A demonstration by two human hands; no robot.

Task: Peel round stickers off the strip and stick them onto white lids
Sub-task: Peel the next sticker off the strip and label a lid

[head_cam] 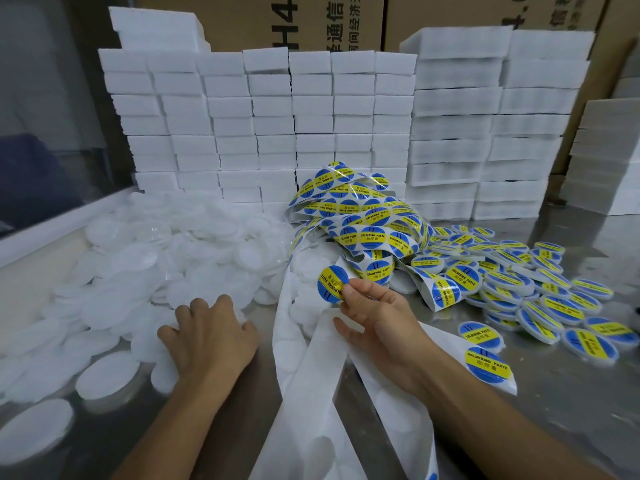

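Steel table (561, 403), reflective, carries all items. Rear: white foam blocks (263, 133) stacked in columns w/ cardboard cartons (311, 19) behind them; further foam stacks at right. Left half of table: large heap of bare white lids (166, 258), unlabelled, overlapping, spilling toward the near edge. Centre: sticker strip (360, 216) in a loose tangled pile just in front of the foam, blue/yellow round labels reading SOLDERING PASTE; its emptied white backing (311, 368) trails down toward the viewer btwn the two forearms, one label remaining on a tail at right. Right side: labelled lids (540, 299), laid overlapping in a spread, stickers facing up, apart from the bare heap. Left hand (211, 337): palm down on the near edge of the bare heap, fingers curled over the lids; whether it grips one, cannot tell. Right hand (377, 317): raised above the backing, thumb and forefinger pinching the edge of a single peeled sticker (331, 283), remaining fingers loosely bent beneath. Sticker is free of the strip, face toward camera, held just right of the bare heap, not touching any lid.
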